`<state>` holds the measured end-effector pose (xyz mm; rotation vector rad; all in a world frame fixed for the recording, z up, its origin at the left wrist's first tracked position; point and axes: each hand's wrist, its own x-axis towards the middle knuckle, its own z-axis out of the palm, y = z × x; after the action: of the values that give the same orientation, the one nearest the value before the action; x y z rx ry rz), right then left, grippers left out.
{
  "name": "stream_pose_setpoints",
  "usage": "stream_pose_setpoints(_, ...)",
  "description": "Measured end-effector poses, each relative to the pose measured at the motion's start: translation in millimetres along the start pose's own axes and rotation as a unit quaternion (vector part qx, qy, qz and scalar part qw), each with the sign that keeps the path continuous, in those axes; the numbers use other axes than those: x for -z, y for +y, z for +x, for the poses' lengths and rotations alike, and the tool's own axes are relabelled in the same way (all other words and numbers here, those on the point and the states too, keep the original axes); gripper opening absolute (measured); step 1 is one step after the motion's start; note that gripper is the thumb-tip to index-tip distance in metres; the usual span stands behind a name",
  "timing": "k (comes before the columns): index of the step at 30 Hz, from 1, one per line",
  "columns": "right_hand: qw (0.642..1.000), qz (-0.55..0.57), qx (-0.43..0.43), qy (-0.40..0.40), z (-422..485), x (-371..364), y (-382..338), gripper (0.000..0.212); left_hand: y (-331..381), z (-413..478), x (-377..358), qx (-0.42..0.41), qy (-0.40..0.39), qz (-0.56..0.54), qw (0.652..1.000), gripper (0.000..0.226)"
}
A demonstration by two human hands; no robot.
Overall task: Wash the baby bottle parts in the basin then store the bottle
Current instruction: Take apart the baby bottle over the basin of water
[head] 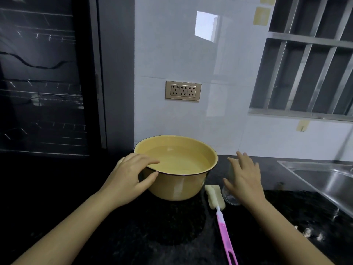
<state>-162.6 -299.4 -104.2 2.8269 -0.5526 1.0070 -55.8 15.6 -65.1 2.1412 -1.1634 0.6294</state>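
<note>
The left hand [129,175] pinches the near-left rim of the water-filled yellow basin [177,186], fingers over the edge and thumb on the wall. The right hand [245,176], fingers spread, reaches over the clear baby bottle [230,197], which stands on the bench [172,226] just right of the sponge brush [214,197]. I cannot tell whether the hand touches it. The bottle looks light, stiff and likely slippery when wet, so it is best grasped round the body.

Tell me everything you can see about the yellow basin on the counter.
The yellow basin is round and deep, enamel-like, with a thin dark rim. It stands upright on the black speckled counter and holds clear water. The left hand holds its near left rim, fingers over the edge, thumb on the outer wall. A sponge brush lies close beside its right base.
</note>
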Motion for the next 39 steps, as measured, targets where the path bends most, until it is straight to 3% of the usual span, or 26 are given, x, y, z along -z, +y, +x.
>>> stream_pose_setpoints(9, 0.994, 0.034, 0.014, 0.106, 1.5, -8.2, -13.4, 0.063, 8.5, -3.3, -0.3, -0.023, 0.023, -0.033, 0.999, 0.037)
stream_pose_setpoints(16, 0.950, 0.019, 0.150, 0.273, 14.0, 18.5, -27.4, 0.050, 14.1, 1.7, -6.1, -0.039, 0.026, -0.047, 0.998, 0.035)
stream_pose_setpoints(23, 0.904, 0.038, 0.279, 0.323, 40.0, 60.2, -58.0, 0.026, 31.2, 29.6, -17.5, -0.033, 0.004, -0.071, 0.997, 0.049)
stream_pose_setpoints(30, 0.868, 0.144, 0.344, 0.329, 60.8, 64.2, -99.3, 0.045, 40.6, 81.8, -40.5, 0.038, -0.020, -0.097, 0.994, 0.081)
stream_pose_setpoints(35, 0.877, 0.228, 0.317, 0.281, 63.9, 52.5, -116.0, 0.054, 30.8, 102.6, -44.1, 0.064, -0.030, -0.124, 0.990, 0.075)
stream_pose_setpoints(39, 0.903, 0.284, 0.253, 0.200, 66.0, 50.3, -110.5, 0.043, 20.1, 99.7, -44.0, 0.069, -0.050, -0.099, 0.991, 0.065)
